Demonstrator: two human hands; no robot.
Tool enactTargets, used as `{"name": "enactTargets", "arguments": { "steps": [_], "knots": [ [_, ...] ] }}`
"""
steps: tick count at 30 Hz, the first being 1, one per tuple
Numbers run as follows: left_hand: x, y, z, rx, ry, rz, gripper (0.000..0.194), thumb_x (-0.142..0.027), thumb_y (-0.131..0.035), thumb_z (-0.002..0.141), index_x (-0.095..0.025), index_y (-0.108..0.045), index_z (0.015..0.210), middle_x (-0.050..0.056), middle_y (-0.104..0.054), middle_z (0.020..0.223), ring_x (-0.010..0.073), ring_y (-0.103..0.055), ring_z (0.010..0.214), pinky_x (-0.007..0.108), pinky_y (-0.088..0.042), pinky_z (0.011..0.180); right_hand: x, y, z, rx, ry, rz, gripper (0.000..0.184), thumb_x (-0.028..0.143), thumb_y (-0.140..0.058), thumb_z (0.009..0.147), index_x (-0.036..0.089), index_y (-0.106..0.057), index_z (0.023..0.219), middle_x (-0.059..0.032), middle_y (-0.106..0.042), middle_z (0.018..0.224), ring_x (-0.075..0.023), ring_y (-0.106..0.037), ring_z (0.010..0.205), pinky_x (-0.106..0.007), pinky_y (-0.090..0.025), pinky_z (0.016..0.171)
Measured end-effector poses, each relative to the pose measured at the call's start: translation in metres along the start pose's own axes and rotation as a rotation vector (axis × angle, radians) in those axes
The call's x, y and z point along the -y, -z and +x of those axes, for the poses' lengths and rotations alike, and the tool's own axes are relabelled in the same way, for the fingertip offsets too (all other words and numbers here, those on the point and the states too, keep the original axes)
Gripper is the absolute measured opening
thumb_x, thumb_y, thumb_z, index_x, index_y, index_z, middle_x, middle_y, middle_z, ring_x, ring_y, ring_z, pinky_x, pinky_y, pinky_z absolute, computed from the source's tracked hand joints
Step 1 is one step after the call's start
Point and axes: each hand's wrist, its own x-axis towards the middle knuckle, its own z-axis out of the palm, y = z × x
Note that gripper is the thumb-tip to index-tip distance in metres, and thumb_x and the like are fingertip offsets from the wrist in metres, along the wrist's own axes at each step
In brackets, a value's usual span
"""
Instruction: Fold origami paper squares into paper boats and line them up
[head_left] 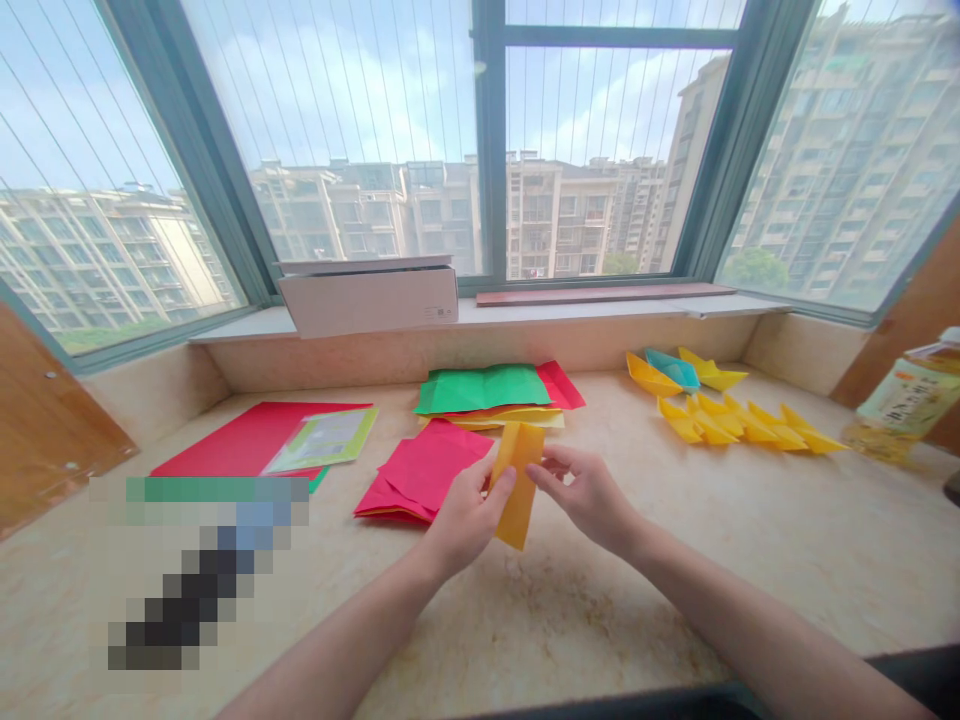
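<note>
A folded strip of orange paper (pixel 516 480) stands nearly upright above the marble counter (pixel 570 620). My left hand (pixel 465 515) grips its left side between thumb and fingers. My right hand (pixel 585 495) pinches its right edge. Just left of my left hand lies a pile of folded pink-red paper (pixel 424 470). Beyond the hands, a green sheet (pixel 480 390) rests on red and yellow sheets (pixel 499 417). Several folded yellow paper boats (pixel 720 425) and a blue one (pixel 673 368) sit to the right.
A red sheet (pixel 247 440) lies at the left with a pale green booklet (pixel 322 440) on it. A pixelated patch (pixel 195 570) covers the lower left. A bottle of yellow liquid (pixel 907 400) stands at the right. A white box (pixel 367 295) sits on the windowsill.
</note>
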Motion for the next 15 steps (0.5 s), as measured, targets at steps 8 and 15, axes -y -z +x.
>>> {"name": "enactTargets", "arguments": {
  "steps": [8, 15],
  "knots": [
    [-0.0006, 0.0034, 0.0006, -0.017, 0.066, -0.069, 0.033, -0.042, -0.069, 0.084, -0.011, -0.070, 0.092, 0.008, -0.072, 0.085, 0.0208, -0.065, 0.077, 0.026, -0.049, 0.065, -0.0011, -0.0031, -0.0007, 0.042, -0.116, 0.265, 0.032, 0.042, -0.063, 0.089, 0.017, -0.069, 0.108, -0.0026, -0.070, 0.073, -0.0138, -0.059, 0.057, -0.026, -0.048, 0.054],
    [-0.0028, 0.0008, -0.0009, 0.114, 0.122, -0.309, 0.044, -0.049, -0.071, 0.081, -0.012, -0.070, 0.103, 0.011, -0.075, 0.092, 0.0251, -0.071, 0.083, 0.030, -0.054, 0.070, -0.0011, -0.0044, -0.0025, 0.063, -0.091, 0.362, 0.031, 0.041, -0.061, 0.091, 0.019, -0.069, 0.112, -0.0015, -0.068, 0.076, -0.0122, -0.056, 0.058, -0.023, -0.046, 0.050]
  ]
}}
